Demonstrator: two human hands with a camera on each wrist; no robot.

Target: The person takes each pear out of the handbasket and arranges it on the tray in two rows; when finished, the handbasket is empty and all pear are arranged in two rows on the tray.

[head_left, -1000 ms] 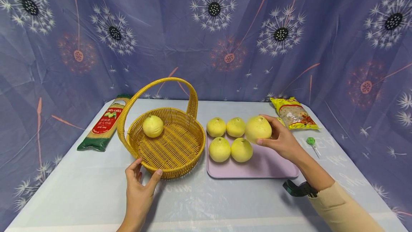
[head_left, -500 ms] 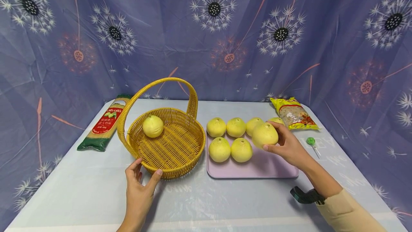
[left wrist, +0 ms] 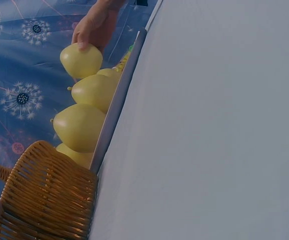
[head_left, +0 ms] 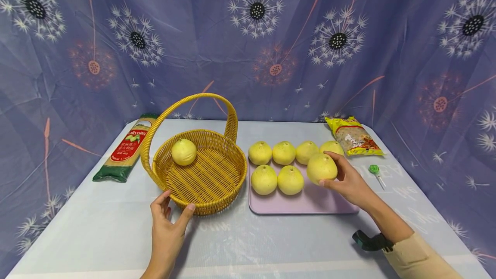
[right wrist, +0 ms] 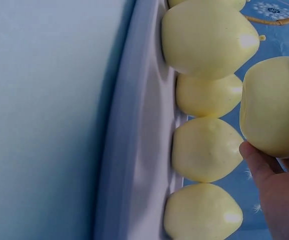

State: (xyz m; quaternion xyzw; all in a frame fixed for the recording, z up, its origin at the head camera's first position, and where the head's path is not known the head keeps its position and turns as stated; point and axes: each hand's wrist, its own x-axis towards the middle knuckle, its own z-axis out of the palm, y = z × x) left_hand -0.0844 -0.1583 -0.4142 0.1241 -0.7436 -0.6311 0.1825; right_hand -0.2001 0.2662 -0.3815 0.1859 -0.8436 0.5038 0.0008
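Note:
In the head view, my right hand (head_left: 350,184) grips a yellow-green pomelo (head_left: 322,169) above the pink tray (head_left: 306,203). The right wrist view shows the held pomelo (right wrist: 274,106) clear of the tray, with thumb and fingers about it. Several more pomelos (head_left: 291,180) stand on the tray in a back row and a front row. My left hand (head_left: 168,227) holds the near left rim of a yellow wicker basket (head_left: 205,175), thumb on the front edge. One pomelo (head_left: 184,152) lies inside the basket at its back left.
A green-and-red pasta packet (head_left: 128,147) lies left of the basket. Behind the tray's right end is a yellow food bag (head_left: 354,137), with a green lollipop (head_left: 374,170) nearby. The basket's tall handle (head_left: 201,96) arches over it. A patterned curtain (head_left: 217,46) hangs behind.
My right hand has moved right and slightly toward me with the pomelo, uncovering the back-row pomelos. It has slowed over the last half second. My left hand and the basket stay put.

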